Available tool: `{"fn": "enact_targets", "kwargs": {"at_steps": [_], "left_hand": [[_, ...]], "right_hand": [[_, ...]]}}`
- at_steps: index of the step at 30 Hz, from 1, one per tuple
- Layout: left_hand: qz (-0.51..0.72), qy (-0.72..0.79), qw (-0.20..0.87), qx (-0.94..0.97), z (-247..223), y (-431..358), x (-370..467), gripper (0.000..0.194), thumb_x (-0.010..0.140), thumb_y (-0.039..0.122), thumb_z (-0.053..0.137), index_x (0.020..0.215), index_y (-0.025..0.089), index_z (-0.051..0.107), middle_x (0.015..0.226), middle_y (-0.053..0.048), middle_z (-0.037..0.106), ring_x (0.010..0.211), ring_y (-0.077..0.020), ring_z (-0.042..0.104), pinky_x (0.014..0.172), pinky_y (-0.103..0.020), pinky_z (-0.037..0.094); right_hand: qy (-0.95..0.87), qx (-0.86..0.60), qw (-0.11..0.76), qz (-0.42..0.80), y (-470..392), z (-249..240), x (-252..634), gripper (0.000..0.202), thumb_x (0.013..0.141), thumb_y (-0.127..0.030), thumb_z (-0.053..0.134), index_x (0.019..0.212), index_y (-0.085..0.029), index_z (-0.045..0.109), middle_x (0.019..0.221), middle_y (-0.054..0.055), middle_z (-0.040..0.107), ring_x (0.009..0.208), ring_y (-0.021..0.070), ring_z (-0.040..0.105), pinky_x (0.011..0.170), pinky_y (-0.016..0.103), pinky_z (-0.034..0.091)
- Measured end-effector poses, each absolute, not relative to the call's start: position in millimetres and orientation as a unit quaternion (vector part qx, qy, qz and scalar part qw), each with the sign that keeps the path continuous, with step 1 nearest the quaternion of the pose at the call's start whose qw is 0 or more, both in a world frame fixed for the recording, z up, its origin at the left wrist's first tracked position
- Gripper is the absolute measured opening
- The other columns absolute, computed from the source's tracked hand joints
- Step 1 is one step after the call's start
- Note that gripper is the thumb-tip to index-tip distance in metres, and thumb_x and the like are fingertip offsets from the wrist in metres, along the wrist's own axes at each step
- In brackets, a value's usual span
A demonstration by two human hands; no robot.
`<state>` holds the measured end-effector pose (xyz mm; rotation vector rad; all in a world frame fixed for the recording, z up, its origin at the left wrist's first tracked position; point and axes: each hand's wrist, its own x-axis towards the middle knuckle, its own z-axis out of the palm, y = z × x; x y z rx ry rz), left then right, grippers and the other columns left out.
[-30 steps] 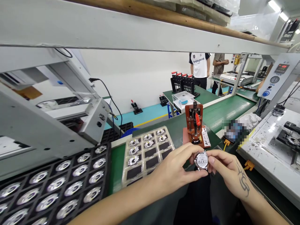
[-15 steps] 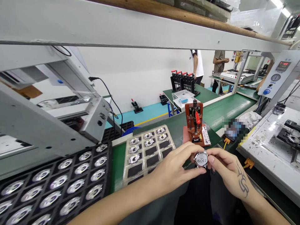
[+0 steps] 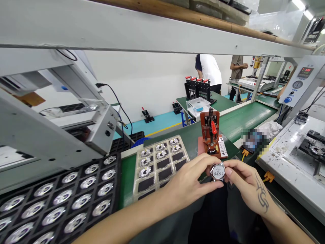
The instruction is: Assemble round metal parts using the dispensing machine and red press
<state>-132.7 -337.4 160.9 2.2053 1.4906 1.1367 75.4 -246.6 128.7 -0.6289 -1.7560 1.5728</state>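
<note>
A round silver watch case (image 3: 217, 171), its printed back facing up, is held between my two hands. The thumb and fingers of my left hand (image 3: 194, 181) grip its left side. On the right side, my right hand (image 3: 241, 178) pinches the rim between thumb and fingers. Just beyond the hands stands a red-brown press fixture (image 3: 210, 132) with a red handle. A pale tray (image 3: 137, 176) left of the hands holds several silver parts in its back and left pockets.
A black tray (image 3: 118, 189) with many round silver parts fills the lower left. White machines (image 3: 281, 159) stand at the right, beside a phone-like device (image 3: 254, 140). Overhead runs a grey beam (image 3: 152, 30). Two people stand beyond the green tables.
In the background, the person in the white shirt has bent forward and leftward over the black fixture. My hands and the watch case have hardly moved.
</note>
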Motion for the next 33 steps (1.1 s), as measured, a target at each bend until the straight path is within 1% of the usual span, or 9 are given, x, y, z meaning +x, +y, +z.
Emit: {"fn": "enact_targets", "kwargs": {"at_steps": [7,13,15,18,19,22,24,29,33], "left_hand": [[0.401,0.497,0.1,0.763,159,-336,-133,0.04,0.096,0.03,0.086,0.129,0.021,0.065,0.115,-0.007,0.077,0.101,-0.0218,0.076,0.093,-0.033,0.064],[0.452,0.464,0.008,0.762,150,-332,-125,0.038,0.101,0.028,0.08,0.134,0.021,0.06,0.116,-0.007,0.077,0.103,-0.0201,0.076,0.095,-0.03,0.062],[0.474,0.457,-0.01,0.752,148,-331,-121,0.039,0.103,0.029,0.078,0.135,0.023,0.059,0.118,-0.007,0.077,0.106,-0.0202,0.076,0.096,-0.03,0.061],[0.476,0.498,0.059,0.723,153,-333,-117,0.052,0.095,0.039,0.087,0.136,0.026,0.06,0.113,-0.003,0.078,0.097,-0.0192,0.077,0.087,-0.027,0.062],[0.473,0.517,0.097,0.707,156,-334,-116,0.05,0.095,0.04,0.087,0.135,0.026,0.062,0.108,-0.001,0.078,0.092,-0.0183,0.077,0.084,-0.026,0.061],[0.468,0.544,0.216,0.663,167,-334,-115,0.021,0.105,0.031,0.073,0.125,0.025,0.07,0.086,0.003,0.075,0.078,-0.0153,0.074,0.076,-0.025,0.058],[0.468,0.542,0.288,0.636,172,-333,-113,0.012,0.108,0.026,0.064,0.116,0.023,0.073,0.077,0.004,0.072,0.072,-0.0147,0.072,0.073,-0.026,0.057],[0.491,0.524,0.413,0.56,172,-329,-107,0.011,0.105,0.03,0.066,0.106,0.019,0.067,0.08,-0.001,0.075,0.075,-0.0171,0.074,0.074,-0.03,0.058],[0.498,0.507,0.437,0.551,172,-327,-103,0.011,0.103,0.029,0.068,0.101,0.019,0.064,0.082,-0.002,0.075,0.076,-0.0168,0.073,0.075,-0.03,0.058]], "right_hand": [[-0.67,-0.232,0.344,0.616,-246,127,76,0.023,0.104,-0.046,0.072,0.111,-0.027,0.084,0.089,0.002,0.079,0.077,0.017,0.07,0.078,0.029,0.06],[-0.652,-0.201,0.354,0.639,-252,123,73,0.026,0.1,-0.038,0.079,0.124,-0.029,0.075,0.107,0.003,0.08,0.099,0.02,0.074,0.091,0.031,0.06],[-0.659,-0.204,0.366,0.624,-252,125,74,0.024,0.101,-0.036,0.077,0.124,-0.029,0.074,0.107,0.003,0.079,0.099,0.0202,0.074,0.092,0.032,0.06],[-0.696,-0.216,0.357,0.585,-249,131,78,0.023,0.104,-0.031,0.072,0.126,-0.03,0.075,0.106,0.002,0.08,0.096,0.0199,0.075,0.088,0.032,0.06],[-0.718,-0.215,0.349,0.562,-247,134,80,0.024,0.104,-0.029,0.07,0.128,-0.031,0.075,0.106,0.002,0.08,0.095,0.0196,0.075,0.088,0.032,0.06],[-0.777,-0.205,0.355,0.477,-242,141,87,0.028,0.103,-0.022,0.068,0.127,-0.031,0.078,0.103,0.001,0.08,0.087,0.0178,0.072,0.082,0.03,0.059],[-0.788,-0.203,0.381,0.44,-239,144,90,0.029,0.101,-0.019,0.069,0.126,-0.029,0.079,0.099,0.001,0.08,0.081,0.017,0.07,0.076,0.029,0.058],[-0.772,-0.222,0.41,0.432,-236,147,94,0.024,0.102,-0.024,0.071,0.123,-0.028,0.081,0.1,0.003,0.082,0.081,0.0177,0.073,0.075,0.029,0.059],[-0.739,-0.254,0.406,0.474,-235,149,96,0.014,0.102,-0.033,0.074,0.111,-0.027,0.083,0.094,0.002,0.081,0.077,0.0166,0.073,0.071,0.027,0.058]]}}
